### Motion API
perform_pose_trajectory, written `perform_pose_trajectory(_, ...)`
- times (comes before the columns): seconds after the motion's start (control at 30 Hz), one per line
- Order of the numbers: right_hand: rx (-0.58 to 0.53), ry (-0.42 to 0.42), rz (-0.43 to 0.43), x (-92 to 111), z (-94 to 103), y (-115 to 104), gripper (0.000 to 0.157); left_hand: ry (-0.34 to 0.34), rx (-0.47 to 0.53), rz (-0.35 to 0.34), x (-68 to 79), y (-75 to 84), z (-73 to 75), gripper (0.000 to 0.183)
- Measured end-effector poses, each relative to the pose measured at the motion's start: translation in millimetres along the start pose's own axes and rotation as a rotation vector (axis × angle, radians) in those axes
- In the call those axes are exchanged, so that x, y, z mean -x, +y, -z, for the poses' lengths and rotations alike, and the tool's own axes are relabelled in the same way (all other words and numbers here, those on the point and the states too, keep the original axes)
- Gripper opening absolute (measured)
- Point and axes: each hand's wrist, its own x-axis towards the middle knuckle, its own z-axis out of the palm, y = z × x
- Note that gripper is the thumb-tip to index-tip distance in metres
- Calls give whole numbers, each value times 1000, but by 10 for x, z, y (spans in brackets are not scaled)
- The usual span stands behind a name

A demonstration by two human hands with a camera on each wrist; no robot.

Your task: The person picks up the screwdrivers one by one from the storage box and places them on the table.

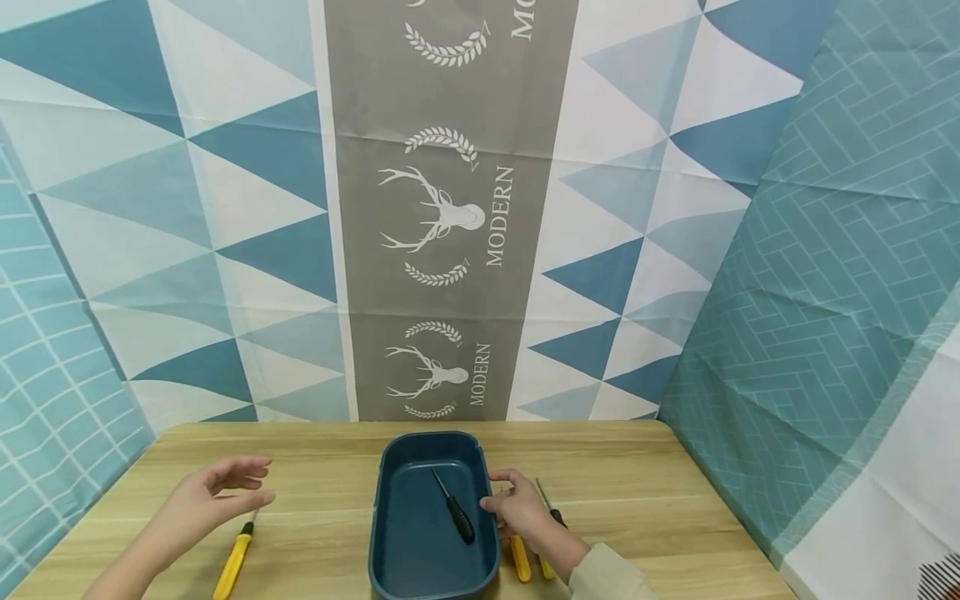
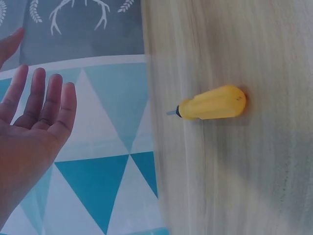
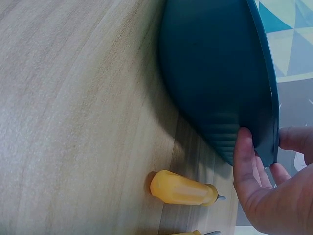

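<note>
My right hand (image 1: pixel 525 508) grips the right side wall of a dark blue tray (image 1: pixel 408 533), thumb at the rim and fingers along the outer side. Inside the tray lies a screwdriver with a black handle (image 1: pixel 459 518), its shaft pointing away. In the right wrist view the tray's outer wall (image 3: pixel 215 58) rises beside the fingers. My left hand (image 1: pixel 210 500) is held in the air with nothing in it, fingers loosely bent. Below it on the table lies a yellow-handled screwdriver (image 1: pixel 236 562), seen also in the left wrist view as a yellow handle (image 2: pixel 212 104).
Right of the tray, a yellow screwdriver handle (image 1: pixel 519 560) and a second yellow handle (image 1: pixel 546 569) lie partly hidden by my right hand and wrist. A thin shaft with a black collar (image 1: pixel 557 515) shows beyond the hand. Patterned cloth (image 1: pixel 442 250) hangs behind the wooden table (image 1: pixel 322 475).
</note>
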Motion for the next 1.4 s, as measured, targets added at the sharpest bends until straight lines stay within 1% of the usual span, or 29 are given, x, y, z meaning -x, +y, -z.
perform_pose_trajectory(0.2,1,1,7,0,2,6,47,25,42,-32,-1,88,-20,53)
perform_pose_trajectory(0.4,10,5,-3,-12,-1,14,45,21,108,-50,-6,157,-52,53)
perform_pose_trajectory(0.63,4,5,-6,9,2,-2,46,38,133,-89,-34,177,-124,51)
perform_pose_trajectory(0.83,1,7,-13,13,-2,-2,46,40,167,-130,-60,189,-197,48)
perform_pose_trajectory(1.07,8,11,-22,0,-14,12,45,67,146,-109,-66,201,-232,49)
perform_pose_trajectory(1.13,10,11,-17,-5,-14,18,45,68,144,-113,-74,210,-239,48)
perform_pose_trajectory(1.4,9,9,-5,-1,-9,8,46,35,186,-102,-112,235,-271,48)
